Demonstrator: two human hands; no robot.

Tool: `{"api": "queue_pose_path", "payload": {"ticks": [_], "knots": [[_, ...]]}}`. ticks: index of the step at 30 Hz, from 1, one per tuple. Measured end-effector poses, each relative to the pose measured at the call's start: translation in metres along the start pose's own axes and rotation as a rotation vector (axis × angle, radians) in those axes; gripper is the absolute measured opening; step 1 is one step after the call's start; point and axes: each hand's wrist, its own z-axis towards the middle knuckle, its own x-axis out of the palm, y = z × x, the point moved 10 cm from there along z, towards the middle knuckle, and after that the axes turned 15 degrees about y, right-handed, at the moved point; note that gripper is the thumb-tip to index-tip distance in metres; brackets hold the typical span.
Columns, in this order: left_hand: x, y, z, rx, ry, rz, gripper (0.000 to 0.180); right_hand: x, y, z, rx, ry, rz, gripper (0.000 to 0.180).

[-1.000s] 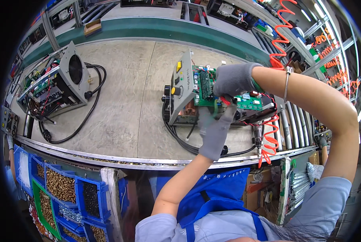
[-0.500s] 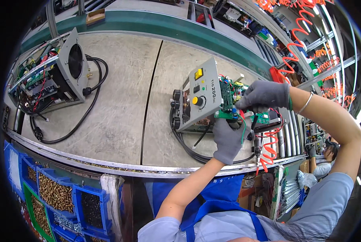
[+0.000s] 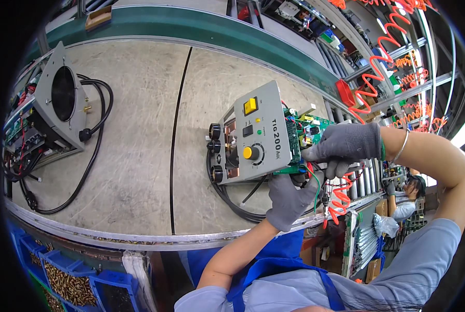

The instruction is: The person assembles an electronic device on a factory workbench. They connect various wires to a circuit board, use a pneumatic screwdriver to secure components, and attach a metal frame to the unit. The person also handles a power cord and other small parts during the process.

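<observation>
A grey welding-machine unit with a yellow switch, a yellow knob and black sockets on its front panel lies on the workbench. Its green circuit board is exposed at the right side. My left hand, in a grey glove, grips the unit's lower right corner from below. My right hand, also gloved, rests its fingers on the edge of the circuit board. A black cable loops under the unit.
A second open unit with a round fan grille and black cable lies at the left. Blue bins of brass screws sit below the bench edge. Orange coiled hoses hang at right. Another person works at far right.
The view has shifted so the unit sits lower and closer. My right hand moved from the board's top to its right edge; my left hand stays under the unit's corner.
</observation>
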Motion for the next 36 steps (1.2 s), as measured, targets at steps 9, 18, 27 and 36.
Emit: {"api": "queue_pose_path", "payload": {"ticks": [9,18,27,36], "knots": [[-0.006,-0.011,-0.001,0.012,-0.106,-0.016,0.043,0.013,0.017,-0.007,-0.046,-0.052,-0.102,0.034],[-0.001,0.004,0.004,0.045,-0.149,-0.110,0.036,0.008,0.015,-0.008,-0.080,-0.211,-0.227,0.032],[-0.026,-0.001,-0.061,0.034,-0.100,-0.005,0.042,-0.004,0.004,-0.007,-0.373,-0.220,-0.255,0.050],[-0.117,-0.030,-0.064,-0.052,-0.254,0.669,0.062,0.015,0.004,-0.030,-0.622,-0.405,-0.546,0.062]]}}
